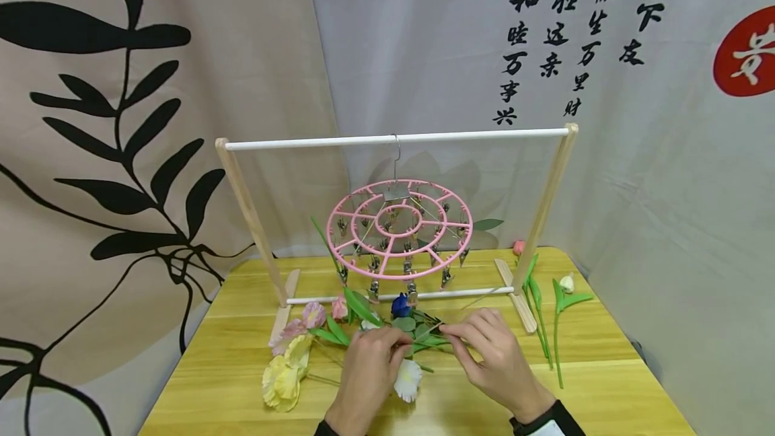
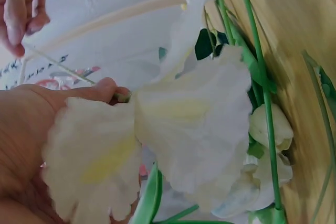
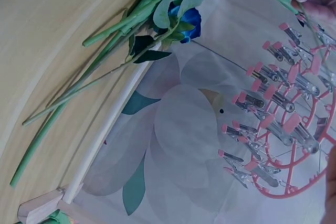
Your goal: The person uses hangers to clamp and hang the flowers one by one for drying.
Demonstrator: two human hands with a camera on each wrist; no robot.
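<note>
My left hand [image 1: 374,365] pinches a thin stem close under a white artificial flower [image 1: 408,381] with ruffled petals and yellow centres. In the left wrist view the flower's petals [image 2: 178,111] fill the middle and hide part of the fingers. My right hand [image 1: 499,358] pinches the same stem further along, so it stretches between both hands; its fingers also show at the upper right of the right wrist view. Just beyond the hands lie a blue rose [image 1: 401,306] and loose green stems. Left of my left hand are yellow flowers [image 1: 281,383] and pink-purple flowers [image 1: 313,315].
Behind the hands stands a wooden frame with a white top bar [image 1: 484,135]. From it hangs a round pink clip hanger [image 1: 399,278] with many metal clips. A white tulip [image 1: 566,283] and another stemmed flower lie right on the wooden table [image 1: 611,382].
</note>
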